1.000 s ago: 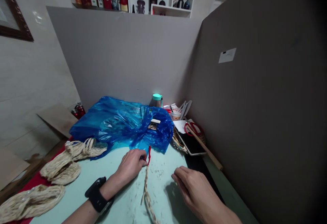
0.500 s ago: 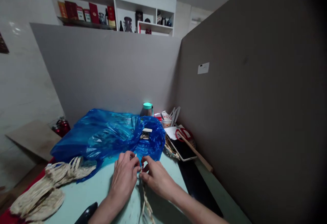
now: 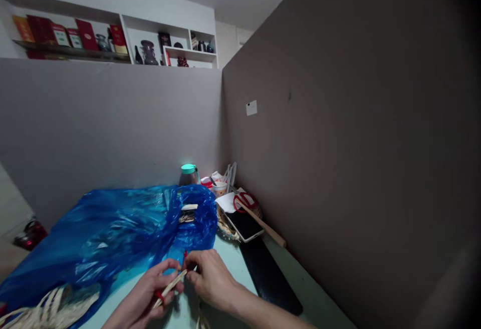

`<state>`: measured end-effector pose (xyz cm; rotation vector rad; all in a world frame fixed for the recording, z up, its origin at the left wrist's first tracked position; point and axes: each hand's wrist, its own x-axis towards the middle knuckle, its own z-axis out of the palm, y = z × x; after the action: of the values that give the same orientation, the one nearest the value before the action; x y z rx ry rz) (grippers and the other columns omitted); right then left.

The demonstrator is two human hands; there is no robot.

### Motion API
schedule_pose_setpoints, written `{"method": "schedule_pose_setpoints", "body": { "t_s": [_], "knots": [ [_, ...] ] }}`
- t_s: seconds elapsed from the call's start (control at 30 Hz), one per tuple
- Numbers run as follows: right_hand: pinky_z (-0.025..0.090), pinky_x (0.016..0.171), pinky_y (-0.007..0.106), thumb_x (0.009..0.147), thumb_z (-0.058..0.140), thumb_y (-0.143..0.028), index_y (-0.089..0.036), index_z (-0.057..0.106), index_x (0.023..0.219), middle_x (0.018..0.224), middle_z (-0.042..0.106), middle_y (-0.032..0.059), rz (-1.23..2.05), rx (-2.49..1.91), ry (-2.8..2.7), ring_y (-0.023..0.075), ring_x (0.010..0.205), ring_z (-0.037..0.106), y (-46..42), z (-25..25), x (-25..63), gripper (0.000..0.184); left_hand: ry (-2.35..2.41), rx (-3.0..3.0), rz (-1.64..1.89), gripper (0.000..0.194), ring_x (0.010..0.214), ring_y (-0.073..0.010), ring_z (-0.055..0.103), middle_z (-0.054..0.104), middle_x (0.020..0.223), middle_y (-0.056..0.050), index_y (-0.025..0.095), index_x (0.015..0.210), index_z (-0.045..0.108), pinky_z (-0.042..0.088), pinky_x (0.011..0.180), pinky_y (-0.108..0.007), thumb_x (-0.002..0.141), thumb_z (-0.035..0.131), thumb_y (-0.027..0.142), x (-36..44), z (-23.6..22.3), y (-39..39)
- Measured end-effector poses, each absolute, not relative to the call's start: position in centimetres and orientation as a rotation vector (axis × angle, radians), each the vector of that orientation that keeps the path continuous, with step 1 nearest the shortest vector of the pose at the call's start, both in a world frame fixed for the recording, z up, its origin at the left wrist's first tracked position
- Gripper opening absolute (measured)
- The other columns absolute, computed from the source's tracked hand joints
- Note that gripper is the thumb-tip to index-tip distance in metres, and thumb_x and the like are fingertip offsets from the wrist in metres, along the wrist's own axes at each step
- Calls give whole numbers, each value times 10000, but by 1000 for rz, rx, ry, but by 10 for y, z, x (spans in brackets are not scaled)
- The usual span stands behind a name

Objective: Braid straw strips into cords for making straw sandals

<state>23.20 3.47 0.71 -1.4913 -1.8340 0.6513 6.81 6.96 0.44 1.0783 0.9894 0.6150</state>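
My left hand (image 3: 145, 291) is turned with its palm partly up, its fingers curled round a pale straw-like strand (image 3: 171, 286). A small red band or bit (image 3: 159, 296) shows at the strand near those fingers. Close against its upper end, my right hand (image 3: 212, 276) pinches with thumb and forefinger. Between the two hands a thin red piece (image 3: 185, 255) sticks up; its kind cannot be made out. More pale strands (image 3: 202, 320) hang below my right hand. The exact contact of the fingertips is partly hidden.
A crumpled blue plastic bag (image 3: 124, 224) covers the table's left side, with a straw bundle (image 3: 56, 311) before it. To the right lie a phone-like device (image 3: 246, 226), red-handled scissors (image 3: 237, 200), a wooden stick (image 3: 272, 234) and a long black object (image 3: 268, 279). A flask (image 3: 189, 175) stands behind.
The view has swung right. My left hand has rolled from back-up to palm partly up, showing the strand and red bit in it. My right hand still pinches beside it.
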Motion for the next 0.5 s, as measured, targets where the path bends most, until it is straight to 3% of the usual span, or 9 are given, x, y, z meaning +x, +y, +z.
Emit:
{"method": "schedule_pose_setpoints", "body": {
  "t_s": [0.13, 0.2, 0.3, 0.4, 0.5],
  "knots": [
    [373, 625, 224, 718, 534, -128, -226, 737, 873, 823, 732, 9, 659, -1525, -1791, 168, 744, 631, 37, 7, 235, 273, 921, 1045, 552, 413, 491, -119, 564, 680, 712, -7, 219, 879, 512, 399, 428, -201, 612, 787, 374, 70, 1, 63],
    [367, 610, 222, 723, 537, -131, -228, 739, 865, 809, 731, 8, 659, -1541, -1782, 164, 729, 627, 37, 8, 235, 265, 926, 1122, 525, 431, 457, -133, 572, 669, 645, -3, 213, 835, 508, 391, 405, -206, 582, 805, 395, 74, -8, 63],
    [363, 633, 234, 741, 548, -148, -234, 739, 884, 834, 735, 17, 636, -1573, -1775, 183, 786, 630, 37, 11, 236, 254, 946, 1244, 580, 440, 335, -83, 461, 552, 459, 60, 212, 715, 465, 313, 358, -175, 546, 816, 415, 82, -20, 68],
    [344, 624, 249, 740, 581, -175, -230, 742, 870, 820, 736, 31, 619, -1598, -1795, 208, 801, 626, 36, 12, 237, 215, 1048, 1444, 726, 425, 311, -92, 436, 501, 440, 85, 223, 679, 436, 297, 326, -182, 597, 755, 492, 86, -16, 70],
    [321, 599, 246, 743, 579, -170, -212, 734, 865, 824, 731, 37, 630, -1579, -1841, 203, 781, 618, 33, 12, 237, 201, 1184, 1693, 896, 329, 385, -127, 494, 531, 471, 74, 219, 770, 510, 359, 385, -208, 709, 660, 506, 83, -2, 67]
  ]
}}
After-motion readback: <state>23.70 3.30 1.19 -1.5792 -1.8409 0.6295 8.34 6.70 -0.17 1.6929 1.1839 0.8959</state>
